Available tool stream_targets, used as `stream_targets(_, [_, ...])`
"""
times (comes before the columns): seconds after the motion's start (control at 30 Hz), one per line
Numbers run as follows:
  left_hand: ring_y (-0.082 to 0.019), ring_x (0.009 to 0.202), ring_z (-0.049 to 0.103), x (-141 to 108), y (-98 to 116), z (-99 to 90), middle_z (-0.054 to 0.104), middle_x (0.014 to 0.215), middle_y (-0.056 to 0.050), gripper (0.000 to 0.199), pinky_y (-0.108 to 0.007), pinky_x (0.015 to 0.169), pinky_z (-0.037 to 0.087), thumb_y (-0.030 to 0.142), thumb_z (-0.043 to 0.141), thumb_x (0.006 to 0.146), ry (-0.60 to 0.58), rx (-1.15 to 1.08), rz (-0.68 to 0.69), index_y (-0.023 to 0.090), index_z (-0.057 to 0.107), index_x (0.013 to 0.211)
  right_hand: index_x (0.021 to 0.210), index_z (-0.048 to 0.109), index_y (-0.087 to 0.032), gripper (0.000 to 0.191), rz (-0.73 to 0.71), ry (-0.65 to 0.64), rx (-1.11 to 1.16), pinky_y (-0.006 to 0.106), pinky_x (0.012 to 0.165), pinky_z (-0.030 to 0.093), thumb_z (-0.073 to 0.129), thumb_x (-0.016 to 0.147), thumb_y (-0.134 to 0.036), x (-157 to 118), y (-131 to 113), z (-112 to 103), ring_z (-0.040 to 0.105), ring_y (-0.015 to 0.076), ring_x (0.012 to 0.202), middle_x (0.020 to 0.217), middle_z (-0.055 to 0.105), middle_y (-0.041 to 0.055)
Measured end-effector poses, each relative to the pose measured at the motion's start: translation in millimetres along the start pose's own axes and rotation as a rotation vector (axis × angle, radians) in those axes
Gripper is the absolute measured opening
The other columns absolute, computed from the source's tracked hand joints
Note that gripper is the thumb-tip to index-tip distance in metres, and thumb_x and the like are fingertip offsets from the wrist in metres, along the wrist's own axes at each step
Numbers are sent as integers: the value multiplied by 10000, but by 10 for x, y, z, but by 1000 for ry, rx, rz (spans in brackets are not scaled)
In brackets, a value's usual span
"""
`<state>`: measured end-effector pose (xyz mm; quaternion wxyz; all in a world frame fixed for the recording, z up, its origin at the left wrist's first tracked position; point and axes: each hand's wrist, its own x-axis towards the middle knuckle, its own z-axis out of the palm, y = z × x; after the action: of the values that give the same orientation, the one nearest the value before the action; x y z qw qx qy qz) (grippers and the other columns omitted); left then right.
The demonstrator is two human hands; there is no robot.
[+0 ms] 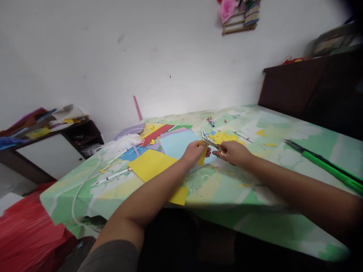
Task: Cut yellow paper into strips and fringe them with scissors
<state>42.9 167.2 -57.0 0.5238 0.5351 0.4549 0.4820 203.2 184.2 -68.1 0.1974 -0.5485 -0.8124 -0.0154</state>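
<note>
My left hand [195,152] is closed on a small strip of yellow paper [202,155], held up above the table. In my right hand [231,152] is a pair of scissors [211,142], fingers in the handles, blades pointing left at the top of the strip. Whether the blades touch the paper is hard to tell. Behind the hands lies a heap of yellow paper scraps [225,137]. A light blue sheet [177,142] lies just beyond my left hand, and a larger yellow sheet [151,163] sits left of it, partly under my left forearm.
A green-handled cutter [326,164] lies on the right of the patterned tablecloth [283,124]. Markers [117,175], white string [124,141] and coloured sheets [157,135] cover the left side. A red bag [31,230] stands below left; a dark cabinet [297,83] adjoins the table at right.
</note>
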Motion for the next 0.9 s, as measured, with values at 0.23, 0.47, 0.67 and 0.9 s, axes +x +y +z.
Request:
stream_targets(0.23, [-96, 539, 553, 95, -130, -82, 579, 637, -12, 141, -244, 564, 461, 273, 497, 756, 1, -22, -2, 136, 525, 735, 547, 386, -216, 405, 50, -66, 43, 252, 457, 224, 431, 703, -587, -67, 111, 85, 391, 118, 477, 531, 484, -2])
stream_targets(0.47, [-99, 629, 566, 85, -164, -154, 613, 695, -35, 140, -235, 623, 459, 250, 490, 772, -42, 10, 9, 126, 555, 776, 547, 359, -217, 403, 5, -105, 37, 254, 459, 230, 458, 698, -577, 13, 226, 132, 382, 115, 481, 517, 447, -9])
stream_targets(0.67, [-87, 590, 546, 111, -233, -119, 590, 638, -10, 151, -242, 605, 445, 271, 536, 736, -49, 29, 165, 126, 549, 696, 578, 391, -206, 376, -131, -98, 16, 239, 457, 213, 478, 685, -555, 89, 232, 140, 367, 106, 493, 540, 430, -17])
stream_targets(0.9, [-77, 522, 521, 72, -168, -147, 551, 570, 25, 173, -234, 563, 438, 294, 585, 694, 22, -22, 191, 140, 578, 774, 586, 394, -204, 348, -133, -92, 94, 229, 460, 234, 481, 702, -521, 67, 227, 145, 376, 108, 503, 544, 422, -22])
